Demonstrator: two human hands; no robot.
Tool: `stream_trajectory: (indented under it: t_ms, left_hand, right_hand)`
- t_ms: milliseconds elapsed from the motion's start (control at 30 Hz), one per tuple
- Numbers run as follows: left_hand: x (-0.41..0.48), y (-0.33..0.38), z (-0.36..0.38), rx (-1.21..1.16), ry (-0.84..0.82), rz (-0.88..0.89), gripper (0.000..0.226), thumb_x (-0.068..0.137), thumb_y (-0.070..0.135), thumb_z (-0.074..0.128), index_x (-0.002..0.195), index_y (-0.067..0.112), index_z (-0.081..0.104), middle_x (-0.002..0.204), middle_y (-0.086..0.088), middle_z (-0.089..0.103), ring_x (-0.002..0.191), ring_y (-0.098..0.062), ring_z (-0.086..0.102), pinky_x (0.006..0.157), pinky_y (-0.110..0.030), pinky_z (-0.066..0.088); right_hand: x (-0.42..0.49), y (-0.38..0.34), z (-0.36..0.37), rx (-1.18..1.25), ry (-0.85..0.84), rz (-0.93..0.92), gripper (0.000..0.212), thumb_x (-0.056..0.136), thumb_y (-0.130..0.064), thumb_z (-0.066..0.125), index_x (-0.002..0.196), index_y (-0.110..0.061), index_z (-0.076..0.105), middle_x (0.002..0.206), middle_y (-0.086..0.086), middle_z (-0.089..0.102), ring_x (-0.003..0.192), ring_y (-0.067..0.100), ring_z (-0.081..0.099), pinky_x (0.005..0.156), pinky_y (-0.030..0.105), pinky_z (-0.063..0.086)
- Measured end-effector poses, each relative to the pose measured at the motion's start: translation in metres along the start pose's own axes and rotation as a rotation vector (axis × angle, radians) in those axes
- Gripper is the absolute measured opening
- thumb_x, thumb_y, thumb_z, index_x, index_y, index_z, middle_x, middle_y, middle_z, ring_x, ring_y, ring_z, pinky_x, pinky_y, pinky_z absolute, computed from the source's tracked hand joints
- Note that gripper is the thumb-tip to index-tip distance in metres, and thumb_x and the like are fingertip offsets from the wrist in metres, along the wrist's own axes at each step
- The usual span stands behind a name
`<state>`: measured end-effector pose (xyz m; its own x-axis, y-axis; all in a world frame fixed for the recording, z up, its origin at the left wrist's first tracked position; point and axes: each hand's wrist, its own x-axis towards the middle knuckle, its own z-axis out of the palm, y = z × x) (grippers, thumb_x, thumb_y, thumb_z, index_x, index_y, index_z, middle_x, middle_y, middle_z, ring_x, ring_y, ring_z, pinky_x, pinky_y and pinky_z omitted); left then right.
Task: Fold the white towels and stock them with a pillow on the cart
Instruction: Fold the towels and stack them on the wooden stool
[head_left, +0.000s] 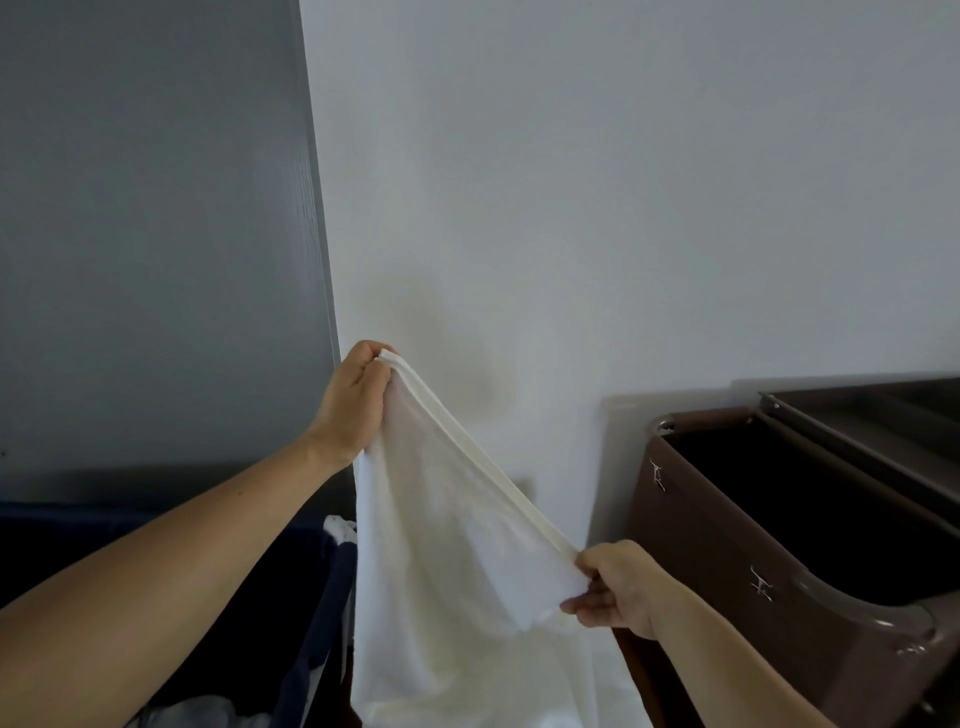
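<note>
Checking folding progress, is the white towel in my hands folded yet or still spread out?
Still spread, not folded: the white towel hangs as a loose sheet, its hemmed edge stretched between the left hand and right hand.

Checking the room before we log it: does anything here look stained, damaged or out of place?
Yes: the white wall has a faint yellowish-brown stain just behind the towel, beside the left hand. Nothing else stands out.

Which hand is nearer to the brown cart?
Right. The right hand holds the white towel just beside the brown cart; the left hand holds it farther away, higher up.
</note>
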<state>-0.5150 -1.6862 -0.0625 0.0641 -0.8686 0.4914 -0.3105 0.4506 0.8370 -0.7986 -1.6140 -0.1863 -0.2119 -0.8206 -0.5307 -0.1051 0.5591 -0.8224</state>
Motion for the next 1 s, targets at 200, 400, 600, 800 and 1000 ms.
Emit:
stream_trajectory:
  t_ms: [200, 400, 600, 800, 1000]
  left_hand:
    - [0.001, -0.012, -0.001, 0.088, 0.014, 0.033, 0.027, 0.09, 0.028, 0.035, 0.102, 0.015, 0.055, 0.09, 0.009, 0.056, 0.081, -0.006, 0.052, 0.071, -0.024, 0.04]
    - [0.011, -0.019, 0.0, 0.137, 0.066, -0.033, 0.02, 0.1, 0.014, 0.035, 0.107, 0.015, 0.054, 0.095, 0.01, 0.054, 0.086, -0.005, 0.051, 0.069, -0.024, 0.039]
    - [0.018, -0.001, 0.002, 0.08, 0.108, -0.011, 0.021, 0.1, 0.014, 0.036, 0.107, 0.015, 0.055, 0.093, 0.01, 0.054, 0.082, -0.005, 0.05, 0.067, -0.022, 0.039]
    - [0.026, 0.013, -0.001, 0.074, 0.162, 0.002, 0.021, 0.099, 0.015, 0.035, 0.107, 0.014, 0.055, 0.091, 0.009, 0.053, 0.079, -0.005, 0.05, 0.067, -0.023, 0.04]
    - [0.034, 0.017, -0.008, 0.124, 0.15, 0.013, 0.022, 0.099, 0.016, 0.035, 0.108, 0.012, 0.055, 0.096, 0.004, 0.054, 0.08, -0.004, 0.049, 0.066, -0.022, 0.038]
  right_hand:
    - [0.002, 0.005, -0.007, 0.031, -0.047, -0.02, 0.016, 0.092, 0.005, 0.048, 0.106, 0.009, 0.056, 0.107, 0.032, 0.065, 0.064, 0.032, 0.073, 0.061, 0.039, 0.062]
    - [-0.011, 0.007, -0.008, -0.216, -0.009, -0.338, 0.021, 0.089, 0.012, 0.05, 0.101, -0.005, 0.049, 0.09, 0.018, 0.064, 0.068, 0.036, 0.073, 0.064, 0.039, 0.061]
    - [-0.01, 0.019, -0.007, -0.472, -0.055, -0.583, 0.011, 0.096, -0.004, 0.056, 0.09, -0.014, 0.056, 0.067, 0.011, 0.071, 0.056, 0.02, 0.066, 0.063, 0.033, 0.057]
    - [-0.003, 0.021, -0.009, -0.589, -0.028, -0.72, 0.037, 0.094, -0.01, 0.052, 0.083, -0.038, 0.073, 0.083, -0.002, 0.067, 0.072, 0.012, 0.063, 0.073, 0.027, 0.053]
    - [0.003, 0.018, -0.017, -0.912, 0.054, -0.839, 0.032, 0.091, -0.057, 0.051, 0.099, -0.026, 0.055, 0.087, -0.01, 0.056, 0.077, 0.008, 0.055, 0.07, 0.028, 0.046]
